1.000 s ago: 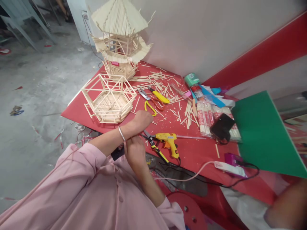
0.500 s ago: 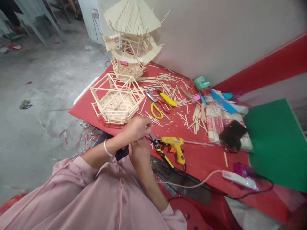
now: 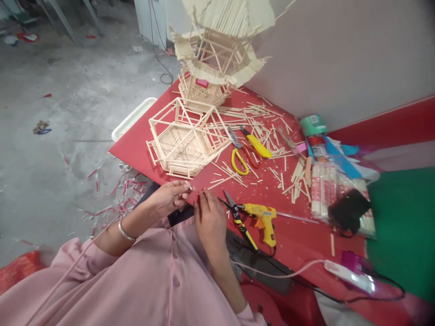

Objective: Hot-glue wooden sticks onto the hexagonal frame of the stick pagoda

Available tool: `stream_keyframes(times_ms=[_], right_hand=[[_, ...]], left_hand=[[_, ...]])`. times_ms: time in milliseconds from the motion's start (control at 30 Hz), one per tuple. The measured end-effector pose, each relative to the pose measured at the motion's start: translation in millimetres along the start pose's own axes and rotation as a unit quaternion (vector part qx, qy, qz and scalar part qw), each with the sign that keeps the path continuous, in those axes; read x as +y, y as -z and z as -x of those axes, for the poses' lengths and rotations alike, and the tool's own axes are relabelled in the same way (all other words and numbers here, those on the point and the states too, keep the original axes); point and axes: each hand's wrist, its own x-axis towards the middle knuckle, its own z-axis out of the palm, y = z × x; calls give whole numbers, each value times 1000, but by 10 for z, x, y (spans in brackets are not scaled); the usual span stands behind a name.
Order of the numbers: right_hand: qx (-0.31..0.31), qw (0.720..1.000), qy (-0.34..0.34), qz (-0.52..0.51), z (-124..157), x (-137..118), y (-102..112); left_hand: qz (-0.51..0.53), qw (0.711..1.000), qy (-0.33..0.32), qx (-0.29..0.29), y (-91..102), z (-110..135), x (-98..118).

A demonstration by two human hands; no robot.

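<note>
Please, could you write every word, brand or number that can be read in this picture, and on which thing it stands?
No text can be read.
Yellow glue gun: small label, too blurred.
Green cylinder: white label, too small.
Stick packets: red print, too blurred.

Pale stick-built hexagonal frame (image 3: 183, 147) blocks ahead of left hand (image 3: 172, 198); black-and-yellow metal cutters (image 3: 239, 221), yellow plastic glue gun (image 3: 261, 212) block right of right hand (image 3: 211, 218). Passable: red tabletop strip (image 3: 220, 190) between frame and cutters.

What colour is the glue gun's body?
Yellow; the glue gun shows best in the head view.
</note>
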Motion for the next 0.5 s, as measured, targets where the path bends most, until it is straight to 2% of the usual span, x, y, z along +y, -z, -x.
stream_keyframes(times_ms=[233, 500], right_hand=[[-12, 1000, 8, 17, -25, -7, 7], [-12, 1000, 9, 24, -35, -2, -10]], left_hand=[[64, 997, 31, 34, -108, -50, 149], [101, 991, 84, 29, -156, -55, 234]])
